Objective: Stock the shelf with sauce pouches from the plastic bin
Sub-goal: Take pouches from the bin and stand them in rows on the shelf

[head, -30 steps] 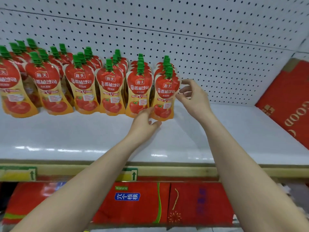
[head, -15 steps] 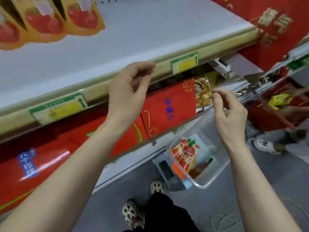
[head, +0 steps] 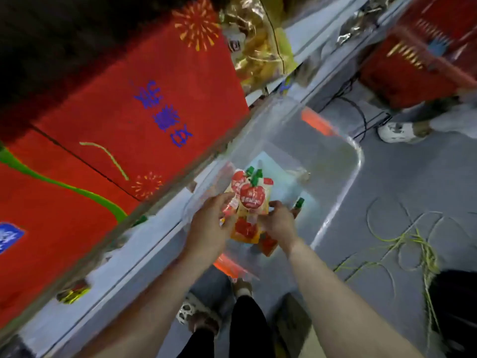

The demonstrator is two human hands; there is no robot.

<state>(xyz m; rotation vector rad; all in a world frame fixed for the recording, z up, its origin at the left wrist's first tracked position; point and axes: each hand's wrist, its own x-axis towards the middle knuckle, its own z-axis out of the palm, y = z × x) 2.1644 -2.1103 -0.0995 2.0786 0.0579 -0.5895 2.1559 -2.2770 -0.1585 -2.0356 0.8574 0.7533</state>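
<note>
Head view, green-capped red-and-yellow sauce pouches (head: 251,198) in plastic bin (head: 357,161), left hand (head: 209,228) and right hand (head: 280,223) both clamped on them.

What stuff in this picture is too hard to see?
Head view:
- Sauce pouches between the left hand and right hand: overlapping and motion-blurred, so count and label writing are unreadable.
- Loose pouch in the plastic bin: mostly hidden under the right hand.
- Other person: only a shoe and leg show; the right edge cuts the rest.
- Shelf being stocked: beyond the top edge.
</note>
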